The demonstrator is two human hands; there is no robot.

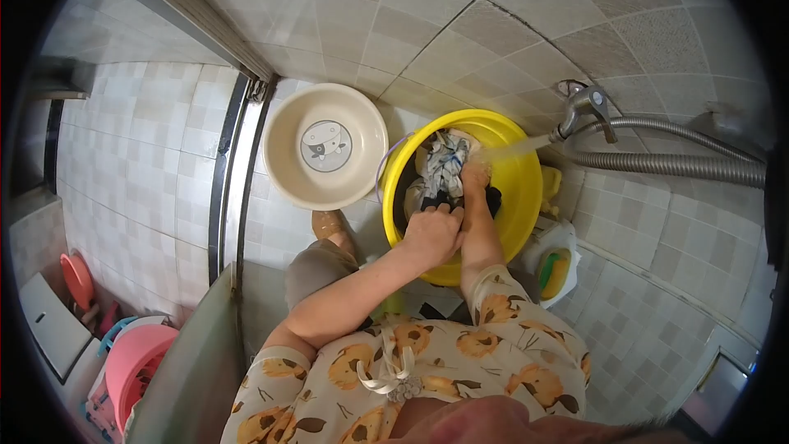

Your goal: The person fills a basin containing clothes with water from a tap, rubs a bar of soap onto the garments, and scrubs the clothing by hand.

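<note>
Inside a yellow basin lies a heap of wet laundry: a white cloth with a dark pattern and some black fabric. My left hand is closed on the black fabric near the basin's front side, knuckles up. Farther in, my right hand grips the patterned cloth at its right edge, fingers partly hidden by splashing water. A stream of water runs from the wall tap onto this hand and the cloth.
A cream basin with a cow picture stands on the tiled floor to the left. A metal hose runs along the right wall. White-and-yellow container holds something green. Beyond the door frame are pink tubs.
</note>
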